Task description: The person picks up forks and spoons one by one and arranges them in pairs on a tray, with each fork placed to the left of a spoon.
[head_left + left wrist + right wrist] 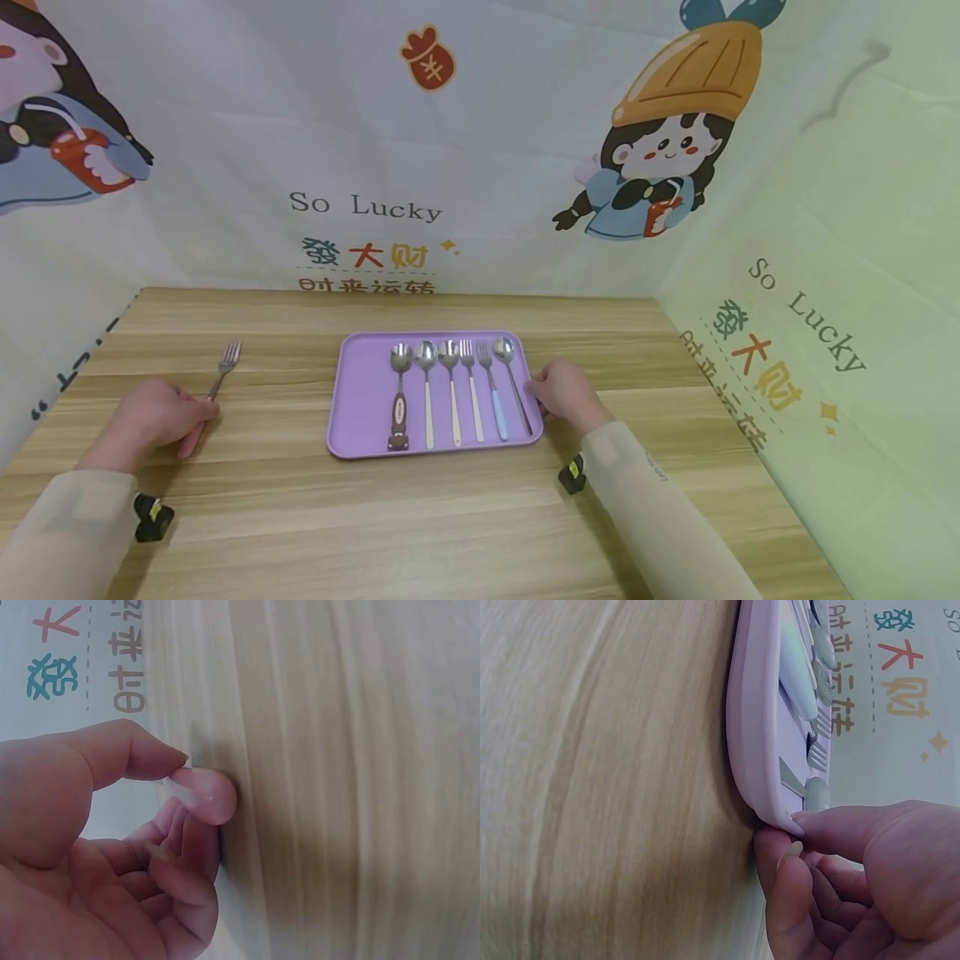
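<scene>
My left hand [159,414] pinches a fork [228,358] by its pink handle [206,796], left of the tray, with the tines pointing away from me. At the right rim of a purple tray [360,392], my right hand [567,393] grips the edge between thumb and fingers; the right wrist view shows the thumb on top of the rim. Several spoons and forks lie side by side in the tray: a spoon with a brown bear handle [399,421], two light-handled spoons, a light-handled fork, a blue-handled fork [498,412] and a dark-handled spoon [517,387].
The wooden table [450,525] carries the tray near its middle. A printed cloth [487,167] hangs behind the table and along both sides. Black wrist devices [153,518] sit at the sleeve cuffs.
</scene>
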A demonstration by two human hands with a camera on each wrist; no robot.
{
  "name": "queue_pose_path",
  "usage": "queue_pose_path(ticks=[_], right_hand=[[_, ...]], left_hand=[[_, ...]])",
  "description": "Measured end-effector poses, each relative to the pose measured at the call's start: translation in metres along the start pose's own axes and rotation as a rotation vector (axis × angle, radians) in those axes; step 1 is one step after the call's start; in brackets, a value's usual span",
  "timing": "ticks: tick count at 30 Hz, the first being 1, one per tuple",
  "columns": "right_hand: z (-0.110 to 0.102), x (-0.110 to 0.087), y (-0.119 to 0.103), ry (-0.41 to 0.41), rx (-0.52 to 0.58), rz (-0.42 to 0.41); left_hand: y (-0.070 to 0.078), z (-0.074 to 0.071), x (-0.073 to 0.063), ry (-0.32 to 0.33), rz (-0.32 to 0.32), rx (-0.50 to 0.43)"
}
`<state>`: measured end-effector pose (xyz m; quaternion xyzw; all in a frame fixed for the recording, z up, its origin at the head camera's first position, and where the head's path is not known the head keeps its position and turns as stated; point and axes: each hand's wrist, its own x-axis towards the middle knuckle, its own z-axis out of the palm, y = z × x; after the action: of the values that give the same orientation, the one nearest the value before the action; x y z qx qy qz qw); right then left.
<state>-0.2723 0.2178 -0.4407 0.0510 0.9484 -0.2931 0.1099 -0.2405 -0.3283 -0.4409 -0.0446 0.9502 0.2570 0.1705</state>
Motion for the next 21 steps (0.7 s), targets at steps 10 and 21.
queue_pose_path(ticks=[10, 21], right_hand=[[-0.001, 0.0, -0.001, -0.003, -0.005, 0.006], [-0.002, 0.001, 0.0, -0.013, 0.01, 0.009]], left_hand=[[-0.002, 0.0, 0.002, -0.03, 0.002, -0.07], [0.008, 0.0, 0.002, -0.016, 0.029, -0.201]])
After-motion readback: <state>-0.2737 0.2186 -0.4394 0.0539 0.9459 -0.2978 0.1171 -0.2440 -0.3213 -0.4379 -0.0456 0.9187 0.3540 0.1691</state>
